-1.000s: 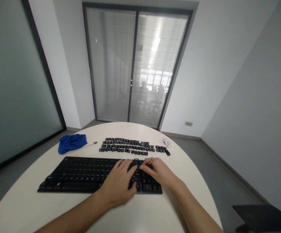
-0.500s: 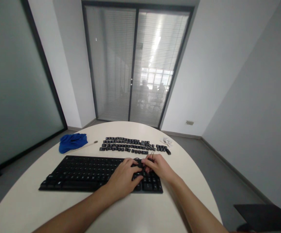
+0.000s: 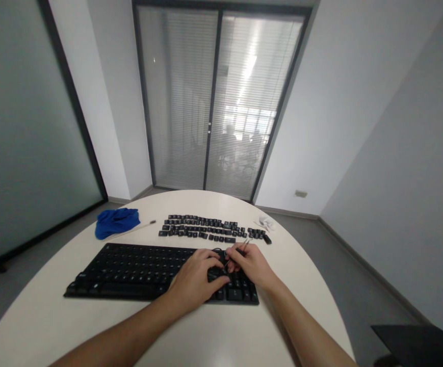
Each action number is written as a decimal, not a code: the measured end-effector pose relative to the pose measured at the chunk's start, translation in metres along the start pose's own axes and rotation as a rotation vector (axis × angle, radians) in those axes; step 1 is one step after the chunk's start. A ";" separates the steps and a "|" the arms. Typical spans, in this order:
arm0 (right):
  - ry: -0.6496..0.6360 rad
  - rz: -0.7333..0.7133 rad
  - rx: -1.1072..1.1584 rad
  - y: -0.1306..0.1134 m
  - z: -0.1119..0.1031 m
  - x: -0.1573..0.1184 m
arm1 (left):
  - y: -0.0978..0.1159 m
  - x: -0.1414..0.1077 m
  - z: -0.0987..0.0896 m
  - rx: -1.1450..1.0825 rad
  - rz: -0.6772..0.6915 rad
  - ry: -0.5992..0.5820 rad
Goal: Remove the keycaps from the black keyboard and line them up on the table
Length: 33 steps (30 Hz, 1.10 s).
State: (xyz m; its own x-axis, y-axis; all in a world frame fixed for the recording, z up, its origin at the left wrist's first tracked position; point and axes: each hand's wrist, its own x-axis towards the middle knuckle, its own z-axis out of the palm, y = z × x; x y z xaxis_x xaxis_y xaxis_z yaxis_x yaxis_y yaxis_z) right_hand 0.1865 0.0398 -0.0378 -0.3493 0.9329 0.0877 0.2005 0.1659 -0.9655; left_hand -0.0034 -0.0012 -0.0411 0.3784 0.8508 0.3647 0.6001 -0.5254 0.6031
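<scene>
A black keyboard [image 3: 129, 272] lies flat near the front of the round table. My left hand [image 3: 196, 275] rests on its right part, fingers apart, thumb stretched toward the number pad. Beside it, my right hand [image 3: 250, 262] is closed in a pinch on thin metal tweezers [image 3: 247, 243], whose upper end sticks up past the fingers. The lower tip points down at the keys between both hands; what it touches is too small to tell. Behind the keyboard, loose black keycaps [image 3: 194, 229] lie in several rows.
A blue cloth [image 3: 117, 223] lies at the left, with a thin-handled brush [image 3: 139, 227] beside it. Crumpled white material [image 3: 266, 223] sits at the back right of the table [image 3: 213, 331]. A black chair [image 3: 416, 344] stands at the lower right, off the table.
My right hand has turned slightly, and the tweezers now lean more to the right. My left thumb has shifted a little to the right. The view has moved slightly.
</scene>
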 end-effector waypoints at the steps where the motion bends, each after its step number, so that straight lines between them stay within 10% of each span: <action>1: -0.001 -0.023 -0.017 -0.002 0.001 -0.001 | -0.001 0.000 0.000 -0.014 0.000 0.001; 23: 0.111 -0.175 -0.154 -0.016 0.010 -0.003 | -0.013 0.010 -0.011 -0.594 -0.117 -0.139; 33: 0.249 0.013 -0.064 -0.012 0.016 0.001 | -0.003 0.001 -0.004 -0.276 -0.047 -0.027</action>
State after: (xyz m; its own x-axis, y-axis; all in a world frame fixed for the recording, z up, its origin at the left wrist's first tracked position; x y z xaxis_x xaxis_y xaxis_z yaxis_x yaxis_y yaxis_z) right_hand 0.1689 0.0338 -0.0306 -0.1121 0.9837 0.1409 0.2641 0.1662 -0.9501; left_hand -0.0077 0.0016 -0.0399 0.3757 0.8715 0.3151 0.4039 -0.4600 0.7908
